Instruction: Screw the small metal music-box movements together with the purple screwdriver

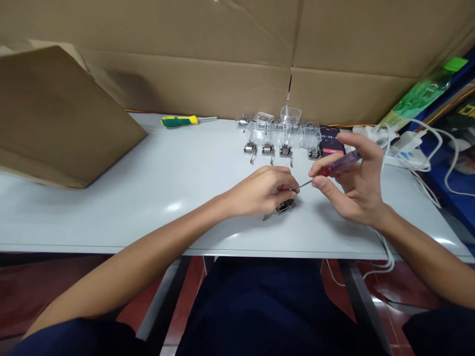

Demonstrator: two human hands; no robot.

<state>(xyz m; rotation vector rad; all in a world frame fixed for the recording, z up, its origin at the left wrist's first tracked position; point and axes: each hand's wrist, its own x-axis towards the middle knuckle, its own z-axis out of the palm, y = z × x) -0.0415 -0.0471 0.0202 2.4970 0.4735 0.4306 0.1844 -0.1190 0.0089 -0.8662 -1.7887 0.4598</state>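
Observation:
My left hand (260, 190) is closed on a small metal hand-crank music box movement (285, 205), low over the white table; the fingers cover part of it. Its crank sticks out toward the lower left. In my right hand (352, 183) is a screwdriver (339, 164) with a red and clear handle, pinched between the fingers and tilted. The thin shaft reaches down-left to the left fingertips, where its tip is hidden. Behind the hands, several similar crank movements (267, 149) stand in a row beside clear plastic cases (276, 133).
A green and yellow screwdriver (180, 120) lies at the back. A phone (330, 141) showing a timer sits by the cases. White cables and a power strip (406, 151) occupy the right, near a green-capped bottle (426, 94). Cardboard (67, 118) stands at left and along the back.

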